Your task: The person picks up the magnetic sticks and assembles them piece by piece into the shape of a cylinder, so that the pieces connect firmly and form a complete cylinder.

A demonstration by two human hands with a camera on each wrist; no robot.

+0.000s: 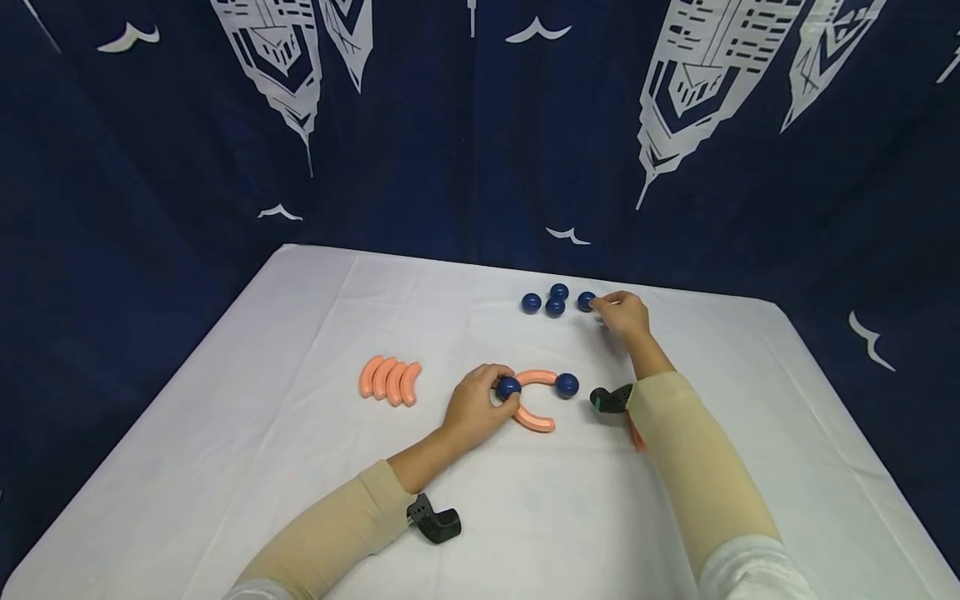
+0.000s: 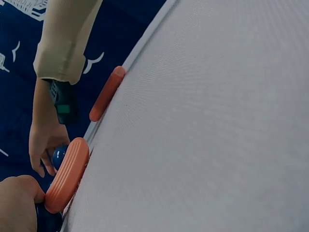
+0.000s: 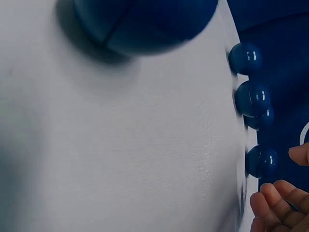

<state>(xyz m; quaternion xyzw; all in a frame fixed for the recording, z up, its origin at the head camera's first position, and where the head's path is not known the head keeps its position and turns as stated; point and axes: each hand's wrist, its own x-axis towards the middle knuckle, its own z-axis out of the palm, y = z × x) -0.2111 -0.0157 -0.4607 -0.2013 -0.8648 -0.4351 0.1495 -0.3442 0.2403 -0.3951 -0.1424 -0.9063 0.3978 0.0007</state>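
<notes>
My left hand [image 1: 480, 407] pinches a glossy blue ball [image 1: 508, 387] between thumb and fingers, low over the table. Two curved orange pieces [image 1: 534, 420] meet that ball, forming an arc open to the right. At the upper piece's right end sits another blue ball [image 1: 567, 385]. Toward the back, my right hand [image 1: 622, 315] reaches a blue ball [image 1: 587, 302]; in the right wrist view its thumb and fingers [image 3: 270, 193] are spread apart beside this ball [image 3: 261, 162]. Left of it stand several more blue balls [image 1: 555, 307].
Several curved orange pieces [image 1: 390, 381] lie side by side on the left of the white-covered table [image 1: 315, 517]. One more orange piece [image 1: 637, 435] is partly hidden under the right forearm. A dark blue patterned curtain [image 1: 465, 150] hangs behind the table's back edge.
</notes>
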